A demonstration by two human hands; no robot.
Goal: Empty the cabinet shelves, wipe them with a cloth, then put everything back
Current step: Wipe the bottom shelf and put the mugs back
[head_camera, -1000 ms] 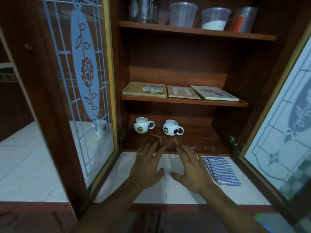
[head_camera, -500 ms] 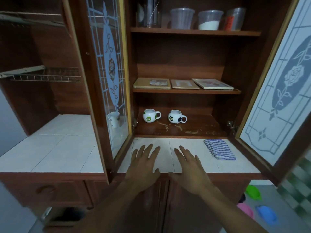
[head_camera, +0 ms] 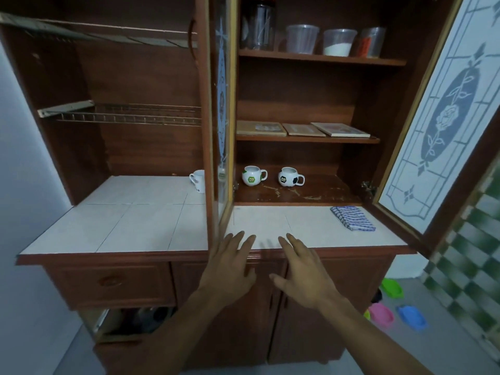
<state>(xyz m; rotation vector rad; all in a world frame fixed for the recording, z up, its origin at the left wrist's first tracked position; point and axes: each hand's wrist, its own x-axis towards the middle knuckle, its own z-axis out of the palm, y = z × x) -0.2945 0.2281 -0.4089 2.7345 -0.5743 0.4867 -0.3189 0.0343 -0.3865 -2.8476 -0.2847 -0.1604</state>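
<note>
The wooden cabinet stands with both glass doors swung open. Its bottom shelf (head_camera: 319,192) holds a green-patterned mug (head_camera: 253,175) and a football-patterned mug (head_camera: 289,177). Three flat boards (head_camera: 303,129) lie on the middle shelf. On the top shelf stand a glass jar (head_camera: 258,25) and three plastic tubs (head_camera: 336,41). A folded blue striped cloth (head_camera: 353,217) lies on the tiled counter (head_camera: 270,226) at the right. My left hand (head_camera: 230,266) and my right hand (head_camera: 303,274) hover side by side over the counter's front edge, fingers straight, holding nothing.
The left door (head_camera: 221,109) stands edge-on just left of my hands; the right door (head_camera: 438,117) angles out to the right. A white mug (head_camera: 198,180) sits on the counter left of the left door. A wire rack (head_camera: 121,115) hangs at the left. Coloured plastic items (head_camera: 397,312) lie on the floor.
The view has pulled back from the cabinet. Both hands have drawn away from the bottom shelf's edge to the counter's front edge, still flat and empty.
</note>
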